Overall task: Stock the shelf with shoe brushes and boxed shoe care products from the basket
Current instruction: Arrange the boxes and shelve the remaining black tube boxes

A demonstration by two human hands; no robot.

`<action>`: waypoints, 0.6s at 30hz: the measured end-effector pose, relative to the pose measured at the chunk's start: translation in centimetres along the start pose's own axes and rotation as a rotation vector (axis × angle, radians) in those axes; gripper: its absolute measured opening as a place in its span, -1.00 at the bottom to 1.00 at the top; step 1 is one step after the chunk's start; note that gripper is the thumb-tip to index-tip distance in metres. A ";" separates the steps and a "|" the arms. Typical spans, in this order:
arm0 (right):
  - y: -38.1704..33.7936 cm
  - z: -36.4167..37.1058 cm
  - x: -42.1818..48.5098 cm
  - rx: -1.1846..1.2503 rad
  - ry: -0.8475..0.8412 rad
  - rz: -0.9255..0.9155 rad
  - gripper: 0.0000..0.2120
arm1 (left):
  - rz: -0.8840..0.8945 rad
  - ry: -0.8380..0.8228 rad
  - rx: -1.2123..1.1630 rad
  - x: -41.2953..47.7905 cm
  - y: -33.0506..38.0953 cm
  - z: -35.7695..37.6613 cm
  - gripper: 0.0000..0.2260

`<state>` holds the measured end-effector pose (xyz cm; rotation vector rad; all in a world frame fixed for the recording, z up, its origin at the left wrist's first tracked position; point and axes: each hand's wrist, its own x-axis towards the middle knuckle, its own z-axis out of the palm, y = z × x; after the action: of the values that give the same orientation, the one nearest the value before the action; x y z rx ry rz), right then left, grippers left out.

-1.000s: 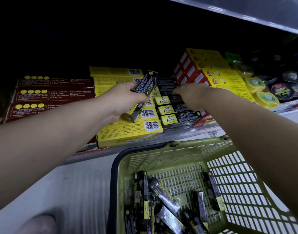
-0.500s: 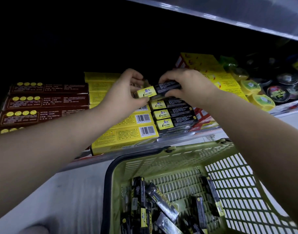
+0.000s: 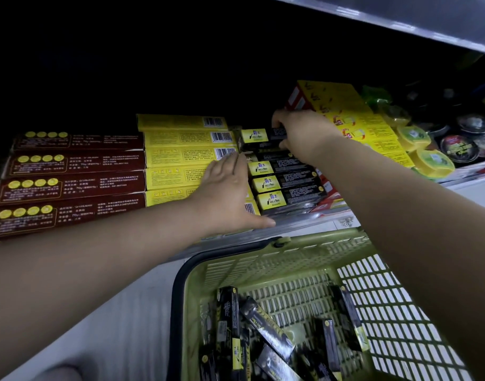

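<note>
- Already, a stocked row of black-and-yellow boxes lies on the shelf, just beside the yellow boxes.
- The right hand grips the held box by its dark end, fingers curled round it, at the back of that row and touching the pack beneath.
- The left hand lies flat on the yellow boxes, fingers straight and thumb spread toward the shelf edge, holding nothing.
- The basket, just below the shelf, holds a heap of loose boxes of the same kind.
- The job looks partway done: several packs are placed and many are left.
- No shoe brush is visible.
</note>
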<state>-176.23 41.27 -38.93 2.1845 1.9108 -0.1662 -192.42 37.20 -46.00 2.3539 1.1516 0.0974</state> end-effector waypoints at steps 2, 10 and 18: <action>-0.6 0.2 0.0 -0.045 -0.005 0.030 -0.41 | -0.003 -0.011 0.060 0.0 -0.2 0.2 0.07; -2.1 1.1 -0.1 -0.130 -0.166 0.019 -0.19 | -0.005 -0.017 0.095 0.0 -0.1 0.3 0.00; 0.0 0.5 -1.4 0.018 -0.201 -0.085 -0.42 | -0.004 0.022 0.066 -0.2 0.0 0.3 -0.03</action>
<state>-176.42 39.81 -39.13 2.0130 1.8958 -0.4037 -192.44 36.90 -46.22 2.4135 1.1869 0.0859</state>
